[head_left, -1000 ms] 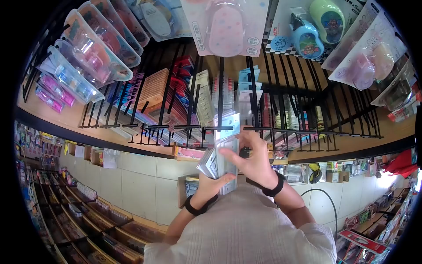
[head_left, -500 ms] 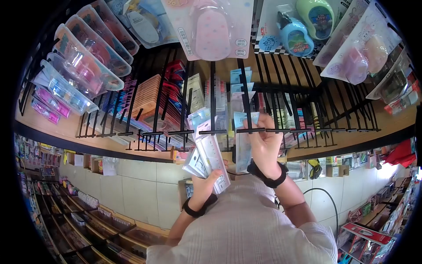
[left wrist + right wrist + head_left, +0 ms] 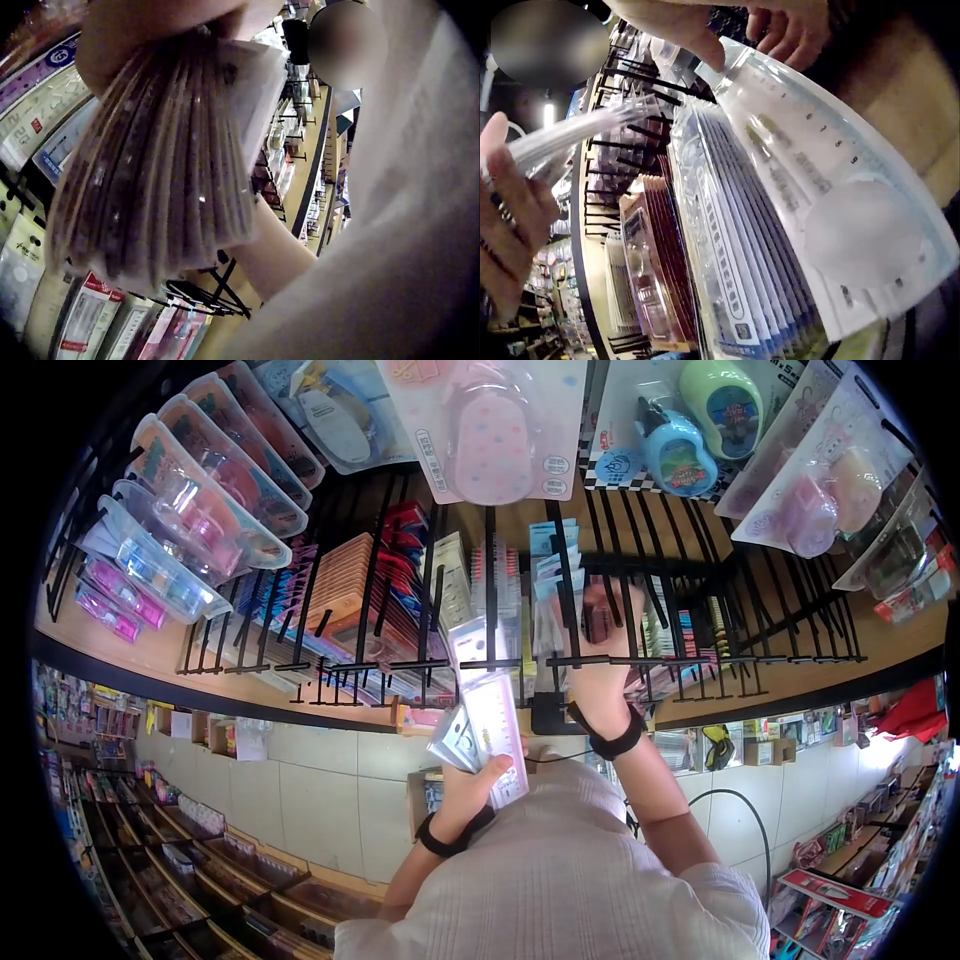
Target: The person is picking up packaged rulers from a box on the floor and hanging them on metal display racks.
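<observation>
In the head view, my left hand (image 3: 468, 788) grips a stack of clear-sleeved packages, with a white ruler pack (image 3: 495, 730) on top and the thumb across it. The left wrist view shows the same stack (image 3: 157, 172) fanned below the fingers. My right hand (image 3: 603, 680) reaches in among the black display rods. There, the right wrist view has the right hand (image 3: 694, 37) pinching the top corner of a clear ruler pack (image 3: 780, 142) with pale blue edges and printed numbers. That pack stands beside a row of hanging blue-and-white packs (image 3: 727, 240).
Black rods (image 3: 700, 650) jut from the wooden shelf (image 3: 740, 700). Orange packs (image 3: 345, 585) hang left of centre. Blister cards with a pink polka-dot item (image 3: 495, 445) and correction tapes (image 3: 680, 455) hang above. Behind is a tiled floor (image 3: 310, 775) and a lower rack (image 3: 190, 860).
My right hand has left the stack with a blue-topped pack and carried it right, then deeper among the rods. The left hand has shifted slightly left with the stack.
</observation>
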`<state>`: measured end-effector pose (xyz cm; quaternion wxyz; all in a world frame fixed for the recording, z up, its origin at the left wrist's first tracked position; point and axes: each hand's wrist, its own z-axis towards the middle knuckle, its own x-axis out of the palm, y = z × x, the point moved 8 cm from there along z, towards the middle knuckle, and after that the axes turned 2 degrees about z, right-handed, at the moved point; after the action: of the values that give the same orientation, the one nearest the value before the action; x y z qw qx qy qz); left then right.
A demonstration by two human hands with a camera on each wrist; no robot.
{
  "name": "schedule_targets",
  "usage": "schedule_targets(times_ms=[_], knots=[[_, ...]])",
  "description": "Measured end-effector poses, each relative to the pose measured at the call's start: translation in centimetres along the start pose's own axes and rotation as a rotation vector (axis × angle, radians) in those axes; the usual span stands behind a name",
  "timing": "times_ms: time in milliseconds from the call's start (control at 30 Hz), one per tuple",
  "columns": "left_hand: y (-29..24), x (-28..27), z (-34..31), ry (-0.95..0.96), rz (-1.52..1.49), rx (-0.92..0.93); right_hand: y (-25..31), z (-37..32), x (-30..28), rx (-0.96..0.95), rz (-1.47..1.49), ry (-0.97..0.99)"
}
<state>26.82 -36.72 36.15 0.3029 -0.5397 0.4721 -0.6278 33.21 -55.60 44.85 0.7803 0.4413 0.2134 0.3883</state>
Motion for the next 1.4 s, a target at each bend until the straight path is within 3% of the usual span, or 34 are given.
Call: schedule_targets(times_ms=[33,67,100,167,233,267,400,500,600,767,833,967,1133,1233,1300,1400], knots=[[0.1,0.2,0.0,0.013,-0.016,-0.022,1.5,-0.5,-0.7,-0.183,-0.158,-0.102],[0.1,0.3,-0.1,0.012,-0.017,-0.022,0.7,-1.4,-0.7,-0.162,-0.197,-0.065],[0.3,0.4,-0.1,0.014,-0.014,-0.051,-1.1,-2.8,-0.7,0.005,-0.088,0.010],[0.6,0.4,0.2,0.016,-0.016,-0.076,2.7,-4.1,0.6,-0.122,-0.070,0.252],[0.5,0.1,0.2,-0.002,0.117,0.008,2.0,-6.1,2.1,0.103,0.012,0.499],[0.4,0.2,0.3,0.006,0.143,0.009,1.6,-6.7,2.1,0.289,0.117,0.475],[-0.2,0.6,0.4,-0.014,0.179,0.074,1.0,-6.8,1.5,0.330,0.183,0.449],[-0.5,0.4,0.4,-0.035,0.198,0.118,0.9,-6.3,-0.3,0.226,0.178,0.285],[0.0,0.1,0.2,-0.041,0.041,0.049,1.6,-5.8,-0.5,0.306,0.525,0.287],[-0.1,-0.1,-0.1,-0.079,0.051,0.039,0.5,-4.3,0.3,0.287,0.505,0.281],[-0.2,-0.3,-0.3,-0.102,0.048,0.040,-0.1,-4.0,0.2,0.240,0.334,0.253],[0.0,-0.8,-0.6,-0.105,0.063,0.046,0.1,-4.1,0.5,0.337,0.474,0.228],[-0.4,-0.7,-0.9,-0.122,0.074,0.054,-0.2,-3.9,0.4,0.297,0.448,0.210],[-0.4,-0.8,-1.0,-0.139,0.070,0.056,-2.1,-4.2,0.8,0.320,0.209,0.292],[-0.4,-0.6,-1.0,-0.132,0.070,0.053,-1.6,-3.1,0.8,0.165,0.308,0.183],[-0.1,-0.4,-1.1,-0.128,0.057,0.030,-1.3,-2.4,0.9,0.199,0.268,0.146]])
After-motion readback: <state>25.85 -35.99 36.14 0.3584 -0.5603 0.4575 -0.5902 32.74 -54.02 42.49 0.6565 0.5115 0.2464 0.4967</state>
